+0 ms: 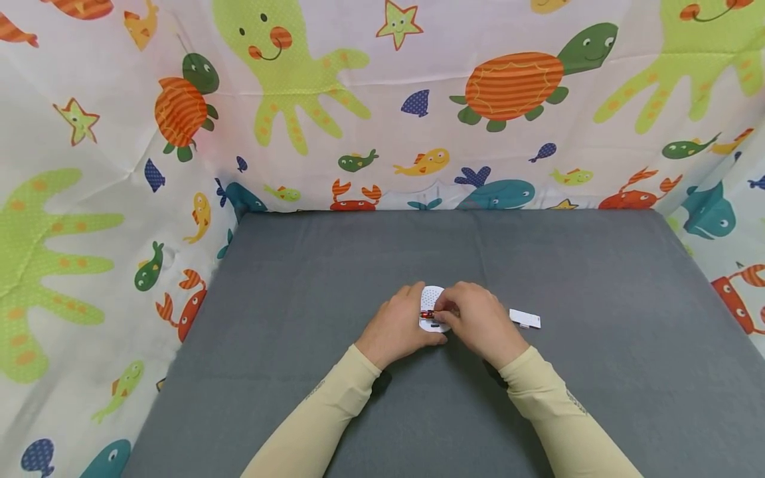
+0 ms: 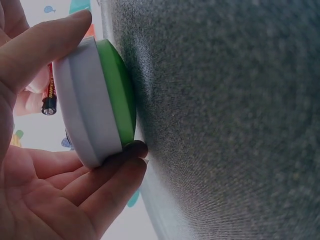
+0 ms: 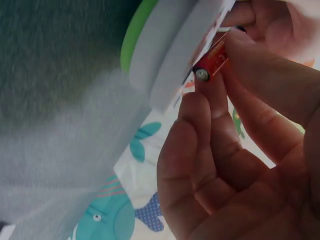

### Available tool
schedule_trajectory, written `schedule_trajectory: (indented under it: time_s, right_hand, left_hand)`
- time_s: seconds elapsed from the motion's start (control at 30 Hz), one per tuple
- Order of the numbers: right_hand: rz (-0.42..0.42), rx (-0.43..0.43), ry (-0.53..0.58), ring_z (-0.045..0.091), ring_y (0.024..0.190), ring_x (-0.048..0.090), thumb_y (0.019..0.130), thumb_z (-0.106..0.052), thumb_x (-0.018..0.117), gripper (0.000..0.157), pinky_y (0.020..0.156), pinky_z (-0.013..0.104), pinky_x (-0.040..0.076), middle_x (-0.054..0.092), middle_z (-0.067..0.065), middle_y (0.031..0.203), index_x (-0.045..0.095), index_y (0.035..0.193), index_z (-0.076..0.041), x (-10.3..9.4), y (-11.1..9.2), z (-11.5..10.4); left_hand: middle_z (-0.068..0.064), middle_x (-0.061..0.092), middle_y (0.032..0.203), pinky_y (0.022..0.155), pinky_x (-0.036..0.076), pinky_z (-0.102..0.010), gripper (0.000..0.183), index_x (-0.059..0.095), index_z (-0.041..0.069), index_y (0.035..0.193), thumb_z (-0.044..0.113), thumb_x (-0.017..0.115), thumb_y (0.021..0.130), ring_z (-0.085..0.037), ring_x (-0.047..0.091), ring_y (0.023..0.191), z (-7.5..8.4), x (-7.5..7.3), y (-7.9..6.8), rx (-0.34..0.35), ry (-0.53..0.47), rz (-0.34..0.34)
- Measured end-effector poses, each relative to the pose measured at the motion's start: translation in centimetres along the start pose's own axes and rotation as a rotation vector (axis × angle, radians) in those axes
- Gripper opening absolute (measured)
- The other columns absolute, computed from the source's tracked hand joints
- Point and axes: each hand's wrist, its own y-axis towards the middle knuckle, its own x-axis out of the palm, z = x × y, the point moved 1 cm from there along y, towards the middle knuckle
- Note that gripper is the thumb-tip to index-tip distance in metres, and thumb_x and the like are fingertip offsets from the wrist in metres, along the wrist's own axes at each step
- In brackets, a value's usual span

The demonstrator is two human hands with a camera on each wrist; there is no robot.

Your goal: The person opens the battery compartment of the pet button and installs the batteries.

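A round white device (image 1: 431,296) with a green underside (image 2: 118,95) is held low over the grey table, its dotted white back facing up. My left hand (image 1: 397,330) grips it by the rim, thumb on one side and fingers on the other. Between the thumb and fingers of my right hand (image 1: 480,323) is a small red and black battery (image 3: 215,59), pinched at the device's back. The battery lies along the back face, one metal end showing in both wrist views. My fingers partly hide the slot area beneath it.
A small white rectangular cover (image 1: 525,318) lies on the grey cloth-covered table (image 1: 335,265), just right of my right hand. Behind and at the sides hangs a white curtain (image 1: 370,172) printed with sea animals.
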Motion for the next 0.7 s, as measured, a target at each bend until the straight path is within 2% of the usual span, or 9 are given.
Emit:
schedule_trajectory:
  time_s: [0.13, 0.43, 0.7]
  right_hand:
    - [-0.022, -0.039, 0.017, 0.014, 0.081, 0.058, 0.087, -0.010, 0.089, 0.011, 0.073, 0.035, 0.051, 0.067, -0.004, 0.082, 0.080, 0.087, -0.017, 0.6, 0.0, -0.4]
    - [0.002, -0.109, 0.032, 0.014, 0.081, 0.058, 0.085, -0.010, 0.090, 0.011, 0.076, 0.037, 0.051, 0.068, -0.004, 0.083, 0.082, 0.087, -0.017, 1.4, 0.1, -0.1]
    - [-0.028, -0.079, 0.091, 0.011, 0.080, 0.060, 0.088, -0.009, 0.088, 0.011, 0.074, 0.034, 0.052, 0.070, -0.004, 0.085, 0.082, 0.089, -0.018, 1.1, 0.1, 0.1]
  left_hand:
    - [-0.011, 0.067, 0.129, 0.091, 0.061, -0.041, 0.087, 0.052, 0.003, 0.150, 0.044, 0.092, 0.085, -0.023, 0.066, 0.098, 0.0, -0.1, 0.0, 0.006, 0.006, -0.006]
    - [-0.012, 0.067, 0.131, 0.094, 0.061, -0.043, 0.089, 0.050, 0.002, 0.152, 0.042, 0.092, 0.085, -0.026, 0.068, 0.099, 0.0, -0.3, 0.0, -0.001, 0.006, -0.020]
    - [-0.009, 0.067, 0.122, 0.090, 0.061, -0.041, 0.082, 0.055, 0.004, 0.145, 0.044, 0.092, 0.084, -0.023, 0.066, 0.095, 0.1, -0.3, 0.0, 0.019, 0.013, -0.001]
